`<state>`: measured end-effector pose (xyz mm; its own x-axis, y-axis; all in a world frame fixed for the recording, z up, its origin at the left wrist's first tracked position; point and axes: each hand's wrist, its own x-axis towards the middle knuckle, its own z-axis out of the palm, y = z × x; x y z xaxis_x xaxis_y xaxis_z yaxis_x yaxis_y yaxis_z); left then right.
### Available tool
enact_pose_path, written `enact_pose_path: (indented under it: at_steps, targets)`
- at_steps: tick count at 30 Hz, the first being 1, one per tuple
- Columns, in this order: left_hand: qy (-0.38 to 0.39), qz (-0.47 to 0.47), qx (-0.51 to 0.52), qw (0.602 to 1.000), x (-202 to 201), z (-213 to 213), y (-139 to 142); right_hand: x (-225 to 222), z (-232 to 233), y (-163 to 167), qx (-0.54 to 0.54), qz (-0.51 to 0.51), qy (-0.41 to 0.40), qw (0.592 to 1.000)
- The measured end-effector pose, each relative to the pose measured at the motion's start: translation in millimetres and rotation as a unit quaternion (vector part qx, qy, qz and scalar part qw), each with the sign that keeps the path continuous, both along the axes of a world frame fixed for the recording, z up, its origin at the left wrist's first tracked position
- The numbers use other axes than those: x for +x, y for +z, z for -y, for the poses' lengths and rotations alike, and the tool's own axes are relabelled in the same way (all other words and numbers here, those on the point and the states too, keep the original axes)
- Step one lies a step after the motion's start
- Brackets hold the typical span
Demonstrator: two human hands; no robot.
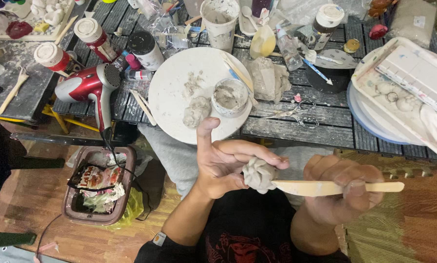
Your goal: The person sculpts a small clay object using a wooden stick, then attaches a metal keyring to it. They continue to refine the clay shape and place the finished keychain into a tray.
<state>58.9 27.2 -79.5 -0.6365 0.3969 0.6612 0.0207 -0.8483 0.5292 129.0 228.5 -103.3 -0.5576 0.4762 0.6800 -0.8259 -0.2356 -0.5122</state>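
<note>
Grey clay lump (259, 174) sat pinched in our left hand (223, 165) while our right hand (342, 190) gripped the wooden modelling stick (335, 187), its tip touching the lump mid-shaping, so a light, steady stroke seemed called for next.

1. Left hand (223, 163): raised in front of the torso, palm turned right. Thumb stood straight up. Fingers curled forward and closed around a small lump, held at the fingertips.
2. Right hand (342, 187): level with the left, just beside it. Fingers folded into a loose fist, knuckles upward, clamped on a flat stick lying level, its tip reaching the left fingers.
3. Both forearms were bare and rose from the lower frame, converging slightly. A dark sleeve covered the left upper arm.
</note>
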Motion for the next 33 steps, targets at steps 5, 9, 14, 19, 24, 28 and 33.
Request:
enact_pose_path:
  at_steps: [5, 9, 14, 19, 24, 28, 33]
  targets:
    - [-0.009, 0.005, -0.008, 1.0, 0.2, 0.4, 1.6, 1.2, -3.7, 0.2, -0.043, -0.001, 0.038, 0.998]
    - [-0.025, 0.014, -0.009, 1.0, 0.6, 0.0, 2.0, -0.7, 1.9, 4.2, -0.004, -0.004, 0.001, 1.0]
    - [-0.022, 0.011, -0.013, 1.0, -0.5, 0.9, 1.9, -3.8, 8.4, 9.8, 0.019, -0.011, -0.006, 1.0]
    - [-0.026, 0.017, -0.009, 0.999, -1.2, 1.5, 1.9, -3.1, 9.0, 10.4, 0.002, -0.012, -0.019, 1.0]
    - [-0.025, 0.021, -0.013, 0.999, -1.5, 0.3, 2.5, -1.4, 7.5, 8.3, 0.004, -0.017, -0.002, 1.0]
    - [-0.022, 0.016, -0.012, 1.0, -2.0, 0.7, 3.4, -1.7, 6.8, 6.4, 0.016, -0.008, -0.014, 1.0]
    - [-0.015, 0.017, -0.016, 1.0, -0.8, 0.6, 4.5, -2.8, 4.0, 5.5, -0.001, -0.026, 0.007, 1.0]
